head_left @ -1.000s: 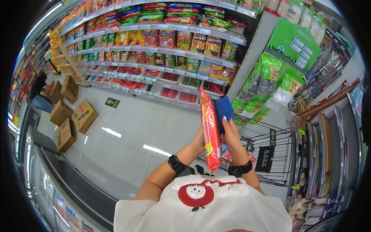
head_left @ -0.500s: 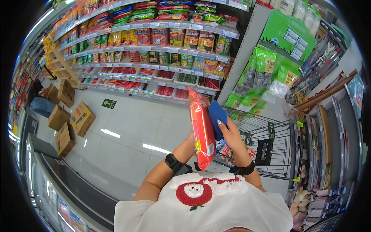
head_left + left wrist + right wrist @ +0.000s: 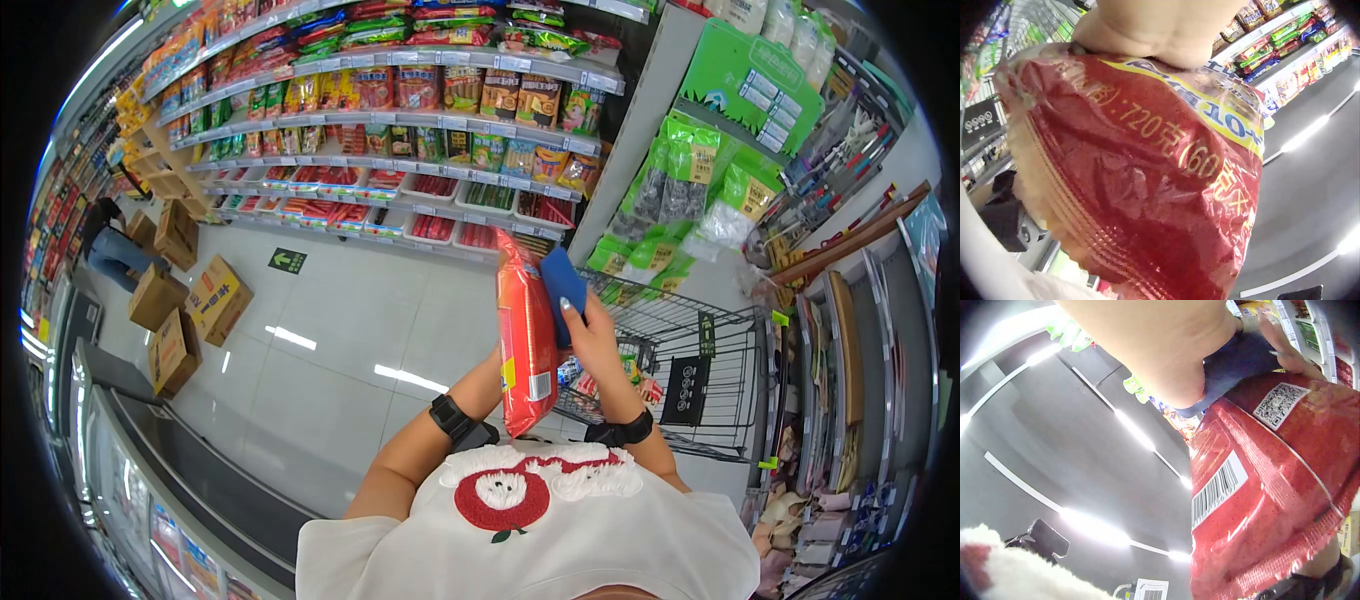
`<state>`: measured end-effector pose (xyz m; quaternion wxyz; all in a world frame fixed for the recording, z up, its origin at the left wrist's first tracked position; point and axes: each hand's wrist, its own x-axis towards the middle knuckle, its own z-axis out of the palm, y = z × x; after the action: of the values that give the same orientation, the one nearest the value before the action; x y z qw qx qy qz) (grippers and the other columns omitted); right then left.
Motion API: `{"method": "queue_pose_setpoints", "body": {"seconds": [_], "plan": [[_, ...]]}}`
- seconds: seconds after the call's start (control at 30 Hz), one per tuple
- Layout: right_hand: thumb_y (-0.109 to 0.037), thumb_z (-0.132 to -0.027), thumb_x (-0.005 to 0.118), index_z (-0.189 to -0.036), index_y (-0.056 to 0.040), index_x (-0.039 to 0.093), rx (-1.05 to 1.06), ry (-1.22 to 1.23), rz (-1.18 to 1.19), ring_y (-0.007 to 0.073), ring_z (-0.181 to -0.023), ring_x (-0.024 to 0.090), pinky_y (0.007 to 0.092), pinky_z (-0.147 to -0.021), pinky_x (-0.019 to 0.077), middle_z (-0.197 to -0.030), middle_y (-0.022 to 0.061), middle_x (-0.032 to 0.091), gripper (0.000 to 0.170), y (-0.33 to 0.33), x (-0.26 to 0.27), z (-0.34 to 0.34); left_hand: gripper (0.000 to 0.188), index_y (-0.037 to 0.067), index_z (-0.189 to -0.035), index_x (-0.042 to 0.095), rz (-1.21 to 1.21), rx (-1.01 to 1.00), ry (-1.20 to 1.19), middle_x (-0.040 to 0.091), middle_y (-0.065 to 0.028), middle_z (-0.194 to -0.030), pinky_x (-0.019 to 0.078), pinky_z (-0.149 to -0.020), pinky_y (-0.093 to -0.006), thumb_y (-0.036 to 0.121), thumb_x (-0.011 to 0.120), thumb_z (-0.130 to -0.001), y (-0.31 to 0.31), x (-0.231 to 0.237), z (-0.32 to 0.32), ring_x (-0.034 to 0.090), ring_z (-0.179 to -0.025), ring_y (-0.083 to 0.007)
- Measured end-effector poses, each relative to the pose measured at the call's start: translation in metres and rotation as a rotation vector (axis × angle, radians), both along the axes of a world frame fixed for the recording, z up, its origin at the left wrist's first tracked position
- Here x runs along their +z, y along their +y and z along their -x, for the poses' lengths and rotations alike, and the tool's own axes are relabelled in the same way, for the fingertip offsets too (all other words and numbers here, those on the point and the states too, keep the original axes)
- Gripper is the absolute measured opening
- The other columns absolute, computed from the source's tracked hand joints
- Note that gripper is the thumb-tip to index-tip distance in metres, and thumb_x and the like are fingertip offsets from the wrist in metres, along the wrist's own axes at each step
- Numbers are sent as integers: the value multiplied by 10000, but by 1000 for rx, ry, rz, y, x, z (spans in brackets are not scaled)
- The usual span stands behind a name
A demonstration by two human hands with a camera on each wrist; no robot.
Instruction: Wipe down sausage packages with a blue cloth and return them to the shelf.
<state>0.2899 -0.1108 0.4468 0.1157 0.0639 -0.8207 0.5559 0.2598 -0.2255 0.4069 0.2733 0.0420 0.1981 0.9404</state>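
Observation:
A large red package [image 3: 527,345] stands upright in front of the chest. My left hand [image 3: 1154,31] holds it from its far left side; in the head view the package hides most of that hand. Printed lettering fills the package side [image 3: 1135,169] in the left wrist view, and a barcode shows on its surface [image 3: 1260,481] in the right wrist view. Just right of the package, my right hand [image 3: 592,335] grips a flat dark blue object [image 3: 566,290], thumb on its near face. The blue object [image 3: 1235,369] lies close against the package's upper part.
A wire shopping cart [image 3: 735,340] with goods inside stands at the right, beyond the right forearm. Snack shelves [image 3: 400,125] run across the back. Cardboard boxes [image 3: 218,300] and a bending person [image 3: 115,245] are at the left. A freezer case [image 3: 130,480] borders the near left.
The package has shifted slightly left and turned, showing more of its broad side and barcode. Both hands keep their holds. The person at far left has come further into view.

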Motion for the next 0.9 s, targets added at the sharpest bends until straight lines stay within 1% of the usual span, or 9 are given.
{"method": "queue_pose_setpoints", "body": {"seconds": [0.17, 0.3, 0.33, 0.37, 0.4, 0.53, 0.63, 0.77, 0.9], "plan": [[-154, -831, 522, -1134, 3, 509, 198, 95, -214, 280, -1183, 427, 343, -981, 307, -1270, 173, 447, 341, 1, 16, -26, 456, 79, -1170, 445, -135, -51, 41, 519, -99, -1140, 457, -854, -340, 439, 391, -895, -12, -29, 11, 535, -998, -207], [-102, -785, 524, -1189, -23, 485, 344, 84, -54, 324, -1203, 386, 363, -1003, 277, -1320, 174, 381, 413, 2, 19, -32, 458, 81, -1166, 448, -334, -74, 197, 519, -100, -1142, 459, -849, -340, 444, 386, -895, -26, -49, 20, 536, -998, -207], [-107, -796, 531, -1258, -15, 400, 373, 103, -26, 303, -1222, 368, 367, -1014, 260, -1322, 166, 377, 489, 2, 14, -30, 458, 81, -1165, 449, -351, -54, 216, 518, -100, -1143, 460, -848, -340, 446, 385, -895, -28, -50, 20, 536, -998, -207], [-110, -801, 537, -1278, -14, 363, 356, 16, 68, 293, -1221, 369, 364, -1014, 263, -1315, 163, 380, 516, 2, 2, -28, 459, 82, -1164, 449, -255, 10, 158, 518, -100, -1143, 460, -847, -340, 447, 384, -895, -32, -52, 22, 536, -997, -207], [-113, -807, 543, -1297, -13, 327, 340, -70, 160, 282, -1220, 370, 362, -1014, 266, -1309, 160, 384, 545, 2, -15, -26, 457, 90, -1141, 459, 144, 150, -156, 535, -90, -1111, 472, -816, -346, 462, 340, -903, -31, -44, 29, 552, -967, -206], [-121, -807, 584, -1315, -16, 263, 365, -428, 943, 249, -1162, 432, 357, -972, 343, -1257, 142, 425, 610, 0, -30, -26, 377, 57, -1120, 456, 440, 200, -214, 566, -83, -1045, 472, -815, -330, 364, 365, -921, -36, -7, 20, 572, -938, -195], [-118, -788, 612, -1249, -4, 345, 366, -535, 1144, 235, -1082, 499, 361, -912, 417, -1215, 128, 464, 546, 10, -34, -18, 312, 53, -1136, 443, 641, 273, -74, 558, -81, -1069, 458, -831, -328, 276, 374, -929, -39, -2, 19, 568, -951, -180], [-25, -741, 589, -1198, -9, 405, 217, -563, 1076, 229, -1022, 536, 376, -889, 441, -1129, 113, 525, 493, 15, -40, -12, 302, 26, -1183, 405, 809, 315, 277, 524, -74, -1113, 411, -876, -293, 180, 390, -924, -40, 5, 19, 511, -1025, -143], [-6, -691, 541, -1191, 1, 414, 316, -550, 1335, 241, -991, 552, 397, -895, 435, -1101, 121, 546, 515, 16, -55, -15, 466, 36, -1310, 329, 1076, 201, 615, 470, -131, -1195, 360, -914, -337, 156, 448, -875, -57, 84, -1, 460, -1086, -199]]}}
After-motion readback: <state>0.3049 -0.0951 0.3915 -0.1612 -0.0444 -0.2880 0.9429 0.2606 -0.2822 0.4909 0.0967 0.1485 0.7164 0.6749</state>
